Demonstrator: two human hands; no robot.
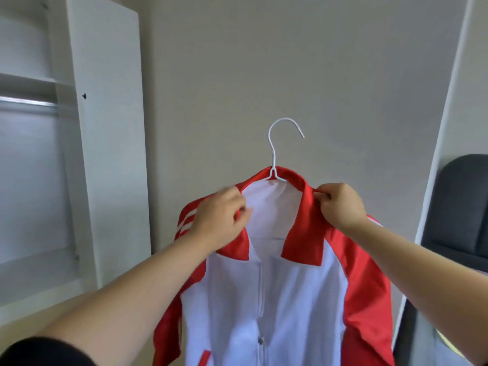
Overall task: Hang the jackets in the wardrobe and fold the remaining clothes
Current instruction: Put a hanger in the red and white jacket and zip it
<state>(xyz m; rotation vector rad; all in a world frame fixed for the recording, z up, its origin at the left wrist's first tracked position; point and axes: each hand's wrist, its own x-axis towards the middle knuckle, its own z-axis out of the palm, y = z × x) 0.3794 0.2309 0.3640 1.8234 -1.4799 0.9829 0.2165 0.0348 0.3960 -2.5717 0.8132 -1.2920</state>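
A red and white zip jacket (287,294) hangs in front of me on a white wire hanger (274,154), whose hook sticks up above the red collar. My left hand (221,215) grips the left collar flap near the shoulder with the white stripes. My right hand (340,204) pinches the right side of the collar. The jacket's front is partly zipped and its lower part runs out of view. To the left stands the open white wardrobe (105,128) with a metal hanging rail (29,101) under a shelf.
A plain beige wall fills the background behind the jacket. A black chair (459,207) stands at the right, past a white vertical panel (443,128). The wardrobe door edge juts out between me and the rail.
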